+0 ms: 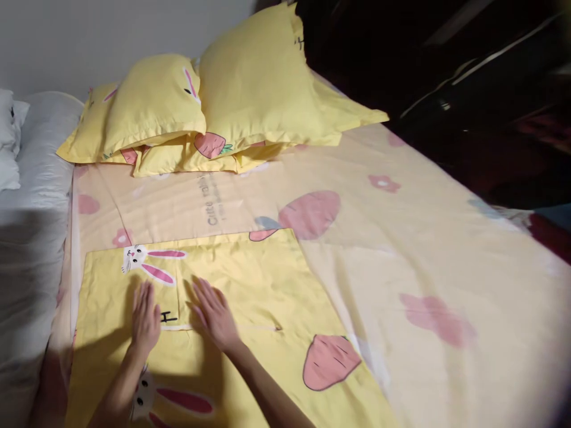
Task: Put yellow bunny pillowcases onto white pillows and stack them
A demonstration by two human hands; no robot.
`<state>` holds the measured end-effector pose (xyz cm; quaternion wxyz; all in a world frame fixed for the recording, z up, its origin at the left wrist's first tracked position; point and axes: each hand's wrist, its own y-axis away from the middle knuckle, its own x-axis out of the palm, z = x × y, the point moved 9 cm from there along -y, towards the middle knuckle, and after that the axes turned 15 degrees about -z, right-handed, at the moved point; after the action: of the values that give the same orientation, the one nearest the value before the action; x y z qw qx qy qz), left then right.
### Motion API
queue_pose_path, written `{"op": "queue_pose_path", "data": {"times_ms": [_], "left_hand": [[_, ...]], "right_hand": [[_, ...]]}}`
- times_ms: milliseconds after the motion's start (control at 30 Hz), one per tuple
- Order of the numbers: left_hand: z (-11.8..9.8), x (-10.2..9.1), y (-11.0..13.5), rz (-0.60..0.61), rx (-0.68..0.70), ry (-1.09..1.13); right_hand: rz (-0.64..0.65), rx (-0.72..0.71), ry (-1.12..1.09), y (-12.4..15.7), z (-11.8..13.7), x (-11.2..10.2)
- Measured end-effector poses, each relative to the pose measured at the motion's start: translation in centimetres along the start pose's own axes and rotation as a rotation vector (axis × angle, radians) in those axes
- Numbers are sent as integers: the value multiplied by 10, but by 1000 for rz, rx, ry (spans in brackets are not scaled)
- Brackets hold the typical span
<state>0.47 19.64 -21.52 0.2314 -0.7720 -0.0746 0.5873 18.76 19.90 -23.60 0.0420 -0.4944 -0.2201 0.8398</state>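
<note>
A yellow pillowcase (250,279) printed with white rabbits and pink carrots lies spread on the bed. Over its left part is my left hand (146,318), palm down with the fingers stretched out. My right hand (216,312) is beside it to the right, fingers also extended and slightly spread, near the printed letter "H". Neither hand holds anything. A pale seam or edge runs across the cloth between and below the hands. Whether the palms press on the fabric or hover just above it is hard to tell.
Several yellow pillows (263,77) are piled at the head of the bed. Beneath lies a peach bedsheet (383,249) with pink prints. White bedding (44,154) runs along the left side, a grey wall (111,30) stands behind, and the right background is dark.
</note>
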Motion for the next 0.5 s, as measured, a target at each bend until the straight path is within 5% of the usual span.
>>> {"op": "queue_pose_path", "data": {"times_ms": [100, 167, 233, 367, 433, 500], "left_hand": [[-20, 54, -59, 94, 36, 44], [7, 69, -76, 183, -4, -6], [61, 64, -80, 223, -110, -110], [175, 26, -71, 91, -386, -332], [197, 19, -69, 65, -400, -350], [196, 20, -71, 73, -418, -339]], "right_hand": [[69, -84, -77, -66, 30, 53], [110, -124, -47, -81, 2, 59], [78, -44, 56, -80, -66, 37], [-30, 224, 234, -50, -217, -43], [-51, 290, 265, -41, -251, -66], [-163, 332, 247, -44, -243, -73]]}}
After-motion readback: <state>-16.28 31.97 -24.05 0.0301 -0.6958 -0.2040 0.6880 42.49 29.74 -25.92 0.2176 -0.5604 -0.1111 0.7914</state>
